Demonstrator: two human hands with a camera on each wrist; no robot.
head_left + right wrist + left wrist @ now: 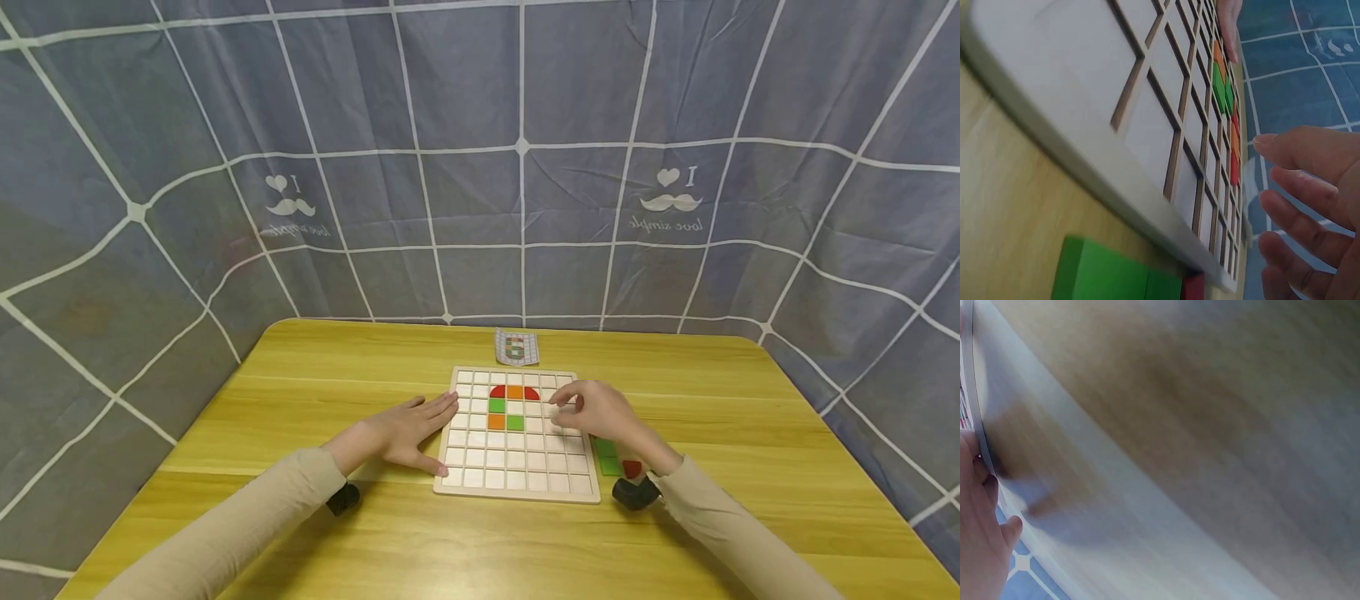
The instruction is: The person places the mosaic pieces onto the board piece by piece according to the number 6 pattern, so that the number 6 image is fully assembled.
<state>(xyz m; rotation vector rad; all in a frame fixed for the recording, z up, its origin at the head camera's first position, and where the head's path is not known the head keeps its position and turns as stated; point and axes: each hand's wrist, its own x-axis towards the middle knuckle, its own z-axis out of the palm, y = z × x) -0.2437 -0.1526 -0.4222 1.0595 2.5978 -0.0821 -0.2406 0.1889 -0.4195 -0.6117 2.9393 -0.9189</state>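
A pale wooden grid board (517, 495) lies on the table, with white squares in most of its cells. Near its upper middle sit a row of red (498, 392), orange (514, 392) and red pieces, with green (497, 406) and orange pieces below. My left hand (412, 429) rests at the board's left edge, fingers spread and touching the rim. My right hand (600, 410) hovers over the board's right side, thumb and fingers apart and loosely bent. In the right wrist view no piece shows between those fingers (1300, 181).
A small patterned card (516, 347) lies behind the board. Right of the board are green blocks (607, 457) and a red piece (632, 468), partly hidden by the right arm. A grey checked curtain (480, 200) stands around the wooden table (360, 550).
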